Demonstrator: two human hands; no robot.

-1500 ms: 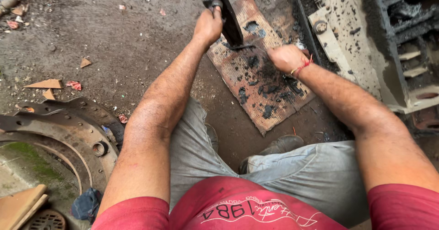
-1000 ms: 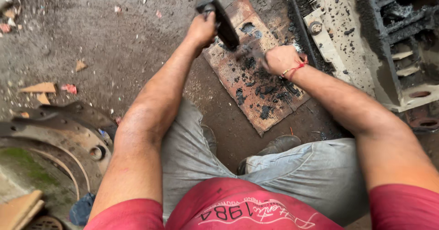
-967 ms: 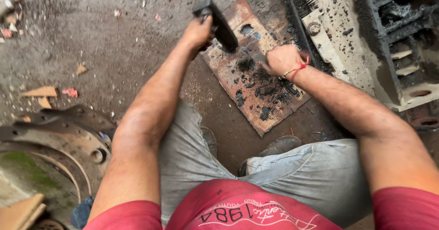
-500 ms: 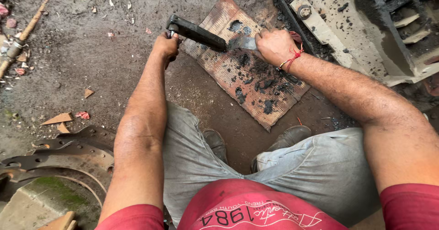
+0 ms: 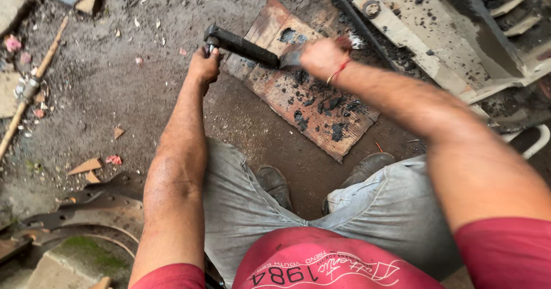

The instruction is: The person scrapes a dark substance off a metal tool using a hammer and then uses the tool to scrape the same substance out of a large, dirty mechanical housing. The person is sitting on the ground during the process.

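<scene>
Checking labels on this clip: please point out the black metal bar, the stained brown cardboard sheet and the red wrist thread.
black metal bar (image 5: pixel 244 47): head view, middle of its shaft.
stained brown cardboard sheet (image 5: pixel 313 108): head view, bare centre.
red wrist thread (image 5: pixel 340 70): head view, on the right wrist.

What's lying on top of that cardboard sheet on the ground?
Black greasy clumps are scattered over the cardboard sheet. The dark bar, held by the left hand and right hand, hangs above it. Anything beneath the sheet is hidden.

Bare dirt (image 5: pixel 115 88) L of board (image 5: pixel 310 94); metal housing (image 5: pixel 459 42) blocking R.
</scene>
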